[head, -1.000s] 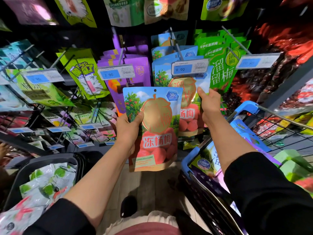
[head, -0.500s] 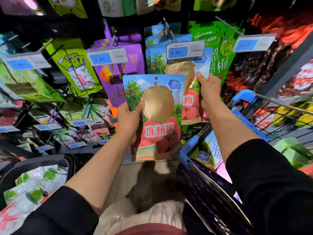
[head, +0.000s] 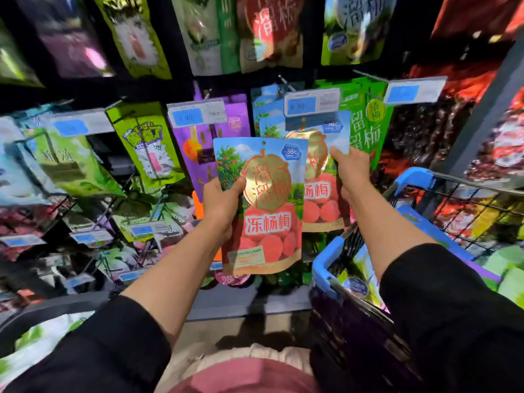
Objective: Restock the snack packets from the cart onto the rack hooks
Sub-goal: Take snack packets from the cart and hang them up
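Left hand [head: 219, 207] grips a bayberry packet [head: 263, 205], hiding the hung packet [head: 326, 191] the right hand [head: 351, 171] pinches.

Single head-worn wide-angle view, facing forward and down, close to the rack [head: 85, 177]; cart [head: 414, 177] at right edge.

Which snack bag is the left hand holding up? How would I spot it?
Look at the rack of hanging bags, at the middle hook with the 9.90 price tag. In front, the left hand holds a blue packet with red berries, not yet hung like the matching ones behind.
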Tool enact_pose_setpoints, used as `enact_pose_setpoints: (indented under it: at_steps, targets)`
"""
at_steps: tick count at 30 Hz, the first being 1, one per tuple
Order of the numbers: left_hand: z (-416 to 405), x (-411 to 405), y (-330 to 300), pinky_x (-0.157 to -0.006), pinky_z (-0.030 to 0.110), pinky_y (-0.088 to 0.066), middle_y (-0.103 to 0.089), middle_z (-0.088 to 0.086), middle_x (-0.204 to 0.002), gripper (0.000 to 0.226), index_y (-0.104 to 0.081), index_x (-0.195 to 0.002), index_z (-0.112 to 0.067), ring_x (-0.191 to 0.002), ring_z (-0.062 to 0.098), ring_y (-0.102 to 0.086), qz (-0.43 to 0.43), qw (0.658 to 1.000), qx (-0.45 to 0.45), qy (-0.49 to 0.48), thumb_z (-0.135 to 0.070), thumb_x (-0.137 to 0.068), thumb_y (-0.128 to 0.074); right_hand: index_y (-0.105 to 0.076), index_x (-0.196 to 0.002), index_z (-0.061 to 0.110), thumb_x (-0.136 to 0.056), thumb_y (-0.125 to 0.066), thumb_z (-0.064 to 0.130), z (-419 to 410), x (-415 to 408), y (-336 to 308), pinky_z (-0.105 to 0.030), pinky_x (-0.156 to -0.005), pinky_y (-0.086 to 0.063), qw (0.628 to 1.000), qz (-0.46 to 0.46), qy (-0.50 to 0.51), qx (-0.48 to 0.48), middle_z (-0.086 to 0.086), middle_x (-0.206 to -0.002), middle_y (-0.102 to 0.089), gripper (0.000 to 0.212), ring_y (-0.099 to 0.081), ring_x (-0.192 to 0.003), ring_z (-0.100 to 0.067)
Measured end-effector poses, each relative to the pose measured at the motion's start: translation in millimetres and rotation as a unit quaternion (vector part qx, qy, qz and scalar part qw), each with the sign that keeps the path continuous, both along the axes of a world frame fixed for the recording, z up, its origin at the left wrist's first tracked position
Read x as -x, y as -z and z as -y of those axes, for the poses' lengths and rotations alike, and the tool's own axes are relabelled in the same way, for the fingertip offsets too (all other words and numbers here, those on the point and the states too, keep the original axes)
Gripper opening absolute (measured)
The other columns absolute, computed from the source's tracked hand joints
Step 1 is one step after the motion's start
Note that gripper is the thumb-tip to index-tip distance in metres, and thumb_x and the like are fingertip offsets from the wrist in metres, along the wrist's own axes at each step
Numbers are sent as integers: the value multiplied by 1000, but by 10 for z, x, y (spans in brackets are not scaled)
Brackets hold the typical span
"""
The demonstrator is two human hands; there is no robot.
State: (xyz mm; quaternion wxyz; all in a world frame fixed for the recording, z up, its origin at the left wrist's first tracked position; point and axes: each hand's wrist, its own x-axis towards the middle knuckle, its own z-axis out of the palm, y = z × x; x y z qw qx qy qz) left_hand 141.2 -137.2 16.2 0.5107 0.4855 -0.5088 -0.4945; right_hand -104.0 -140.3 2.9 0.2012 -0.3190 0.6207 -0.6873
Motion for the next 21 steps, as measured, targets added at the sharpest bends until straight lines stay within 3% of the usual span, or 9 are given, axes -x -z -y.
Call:
enact_pose_setpoints:
  at_steps: [4,9,15,19,21]
  targets:
    - [66,13,-88,-69,25,-51,-71,7,-96,15,-67,-103,-5,-81,16,-64,14,1000,16,4,-13,-91,-63,-59,-66,16,-88,-66,14,-2,16,-34,-32,-70,-43,1000,0,-20,-2,2,-71,-58,22,-51,-77,-16]
    - [123,73,-162,-76,30,-53,-72,8,-103,24,-66,-111,-3,-90,19,-67,19,999,24,13,-16,-92,-63,-41,-59,27,-90,-64,16,56,45,-97,-26,-59,-32,1000,19,-4,10,11,-63,-40,41,-37,-59,-4]
    - [100,111,-159,-61,19,-52,-70,5,-93,18,-66,-105,-2,-76,12,-65,21,999,20,16,-14,-93,-61,-55,-67,16,-89,-65,12,123,39,-101,-24,-60,-38,999,52,3,18,1,-71,-53,25,-47,-65,-10]
    - [107,124,-151,-69,27,-53,-71,9,-96,19,-66,-106,-1,-81,19,-67,12,1000,12,16,-15,-93,-61,-59,-68,20,-89,-64,12,143,21,-124,-26,-62,-41,999,38,-2,13,5,-67,-58,23,-51,-66,-12]
    - [106,126,-154,-63,22,-53,-71,10,-97,21,-65,-107,0,-78,17,-66,15,1000,10,10,-15,-93,-62,-62,-71,20,-89,-64,12,173,34,-130,-26,-65,-42,999,47,-4,17,2,-72,-61,20,-53,-69,-12]
